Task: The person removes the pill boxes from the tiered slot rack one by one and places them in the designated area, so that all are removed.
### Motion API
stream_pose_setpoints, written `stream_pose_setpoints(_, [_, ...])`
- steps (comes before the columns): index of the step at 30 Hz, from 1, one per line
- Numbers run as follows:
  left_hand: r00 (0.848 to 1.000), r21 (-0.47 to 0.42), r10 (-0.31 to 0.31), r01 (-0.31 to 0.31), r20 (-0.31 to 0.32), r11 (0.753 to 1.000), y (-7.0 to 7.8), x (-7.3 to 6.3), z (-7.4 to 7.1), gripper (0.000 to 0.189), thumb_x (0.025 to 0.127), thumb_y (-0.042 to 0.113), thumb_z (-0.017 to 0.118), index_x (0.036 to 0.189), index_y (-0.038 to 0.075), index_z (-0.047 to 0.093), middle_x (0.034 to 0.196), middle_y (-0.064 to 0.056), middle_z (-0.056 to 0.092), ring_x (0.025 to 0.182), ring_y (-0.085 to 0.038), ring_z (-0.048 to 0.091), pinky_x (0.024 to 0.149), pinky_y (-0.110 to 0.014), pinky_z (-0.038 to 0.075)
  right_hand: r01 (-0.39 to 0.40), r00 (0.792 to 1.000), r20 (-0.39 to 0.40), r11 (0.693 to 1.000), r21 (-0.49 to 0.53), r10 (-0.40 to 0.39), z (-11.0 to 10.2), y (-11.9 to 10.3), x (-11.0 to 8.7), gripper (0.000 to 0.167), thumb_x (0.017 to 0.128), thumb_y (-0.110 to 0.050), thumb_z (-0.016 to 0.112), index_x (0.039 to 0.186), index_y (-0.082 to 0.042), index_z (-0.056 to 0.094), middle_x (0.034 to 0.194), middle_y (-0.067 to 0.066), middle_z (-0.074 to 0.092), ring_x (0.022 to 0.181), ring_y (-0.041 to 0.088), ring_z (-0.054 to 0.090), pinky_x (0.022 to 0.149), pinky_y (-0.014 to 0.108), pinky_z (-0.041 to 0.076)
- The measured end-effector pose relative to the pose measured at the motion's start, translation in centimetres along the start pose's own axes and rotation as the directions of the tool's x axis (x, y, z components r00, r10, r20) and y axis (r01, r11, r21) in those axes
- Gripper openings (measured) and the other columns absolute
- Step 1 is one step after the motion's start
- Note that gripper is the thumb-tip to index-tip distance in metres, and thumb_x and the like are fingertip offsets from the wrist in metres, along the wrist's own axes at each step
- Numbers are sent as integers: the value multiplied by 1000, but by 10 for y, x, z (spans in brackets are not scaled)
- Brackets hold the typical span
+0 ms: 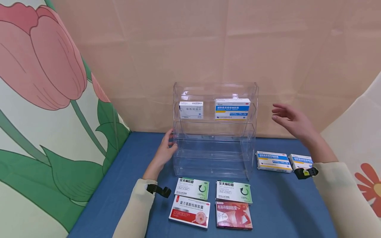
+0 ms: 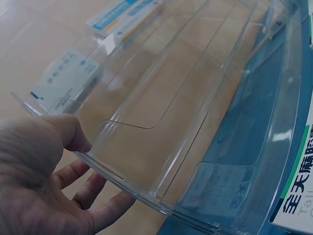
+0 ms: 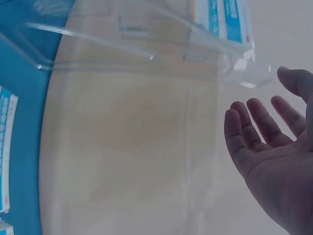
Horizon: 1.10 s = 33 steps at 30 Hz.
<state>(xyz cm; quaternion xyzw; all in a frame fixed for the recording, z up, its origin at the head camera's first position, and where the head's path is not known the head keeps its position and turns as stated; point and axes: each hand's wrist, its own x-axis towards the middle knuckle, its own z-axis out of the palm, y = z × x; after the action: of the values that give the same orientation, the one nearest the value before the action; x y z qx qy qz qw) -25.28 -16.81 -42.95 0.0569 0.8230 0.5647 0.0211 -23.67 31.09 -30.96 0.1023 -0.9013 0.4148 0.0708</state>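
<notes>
A clear plastic tiered display rack (image 1: 214, 155) stands upright in the middle of the head view. At its left side, my left hand (image 1: 164, 148) grips the edge of the side panel; in the left wrist view the thumb (image 2: 78, 139) lies along that edge and the fingers curl on the outer side. On an upper tier sit a white medicine box (image 1: 191, 110) at left and a blue-and-white medicine box (image 1: 232, 109) at right. My right hand (image 1: 293, 120) hovers right of the rack, fingers loosely bent and holding nothing.
Two more blue-and-white boxes (image 1: 274, 162) lie right of the rack on the blue table (image 1: 276, 211). Before it lie two green-and-white boxes (image 1: 191, 189), a red-and-white box (image 1: 190, 212) and a pink-red box (image 1: 233, 215). A beige backdrop (image 1: 148, 66) hangs behind.
</notes>
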Motion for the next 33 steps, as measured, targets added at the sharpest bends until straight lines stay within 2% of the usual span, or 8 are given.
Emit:
stream_pose_setpoints(8, [999,17,8,-7,-38,1000,4,2,2,78,95,7,52,161,26,17,151,-12,33,125,-33,45,85,-43,48,50,999,-12,999,10,-50,10,-27,14,64,101,-36,61,156,-13,39,145,18,52,124,28,50,81,7,42])
stream_pose_setpoints(14, [999,26,-5,6,-50,1000,5,4,3,78,93,6,53,161,25,19,148,-11,35,124,-33,47,84,-42,48,78,997,-18,997,29,-77,17,-42,22,60,100,-32,62,154,-13,42,145,18,53,124,29,53,83,8,42])
stream_pose_setpoints(16, [999,28,2,0,-53,1000,5,5,3,77,93,5,53,160,24,20,147,-12,36,122,-33,48,83,-40,48,71,997,-20,997,17,-71,19,-47,24,60,100,-33,62,153,-13,43,146,17,53,126,30,53,87,15,45])
stream_pose_setpoints(19, [998,24,11,-10,-64,1000,5,5,4,76,92,4,53,159,23,22,144,-12,38,118,-32,49,80,-39,47,63,998,-14,998,-4,-64,20,-53,28,62,100,-36,62,154,-12,42,148,16,51,127,34,52,97,37,50])
stream_pose_setpoints(22, [997,23,15,-13,-74,1000,5,5,4,75,92,3,53,159,22,24,141,-12,40,114,-31,49,77,-37,47,57,998,-3,998,-21,-57,22,-58,31,64,100,-38,62,154,-13,40,150,16,48,129,37,51,101,57,47])
stream_pose_setpoints(27, [997,25,6,-4,-73,1000,5,5,4,75,93,3,53,159,23,24,141,-12,40,114,-30,49,77,-36,47,51,998,22,999,-13,-50,22,-64,38,64,100,-35,62,155,-14,39,153,16,45,133,39,48,103,62,43])
stream_pose_setpoints(33, [998,24,0,2,-61,1000,3,7,4,76,93,5,53,159,24,22,144,-12,38,121,-33,49,83,-41,48,36,999,42,999,-28,-35,23,-72,45,64,100,-35,63,156,-15,39,154,16,44,134,40,47,103,63,42])
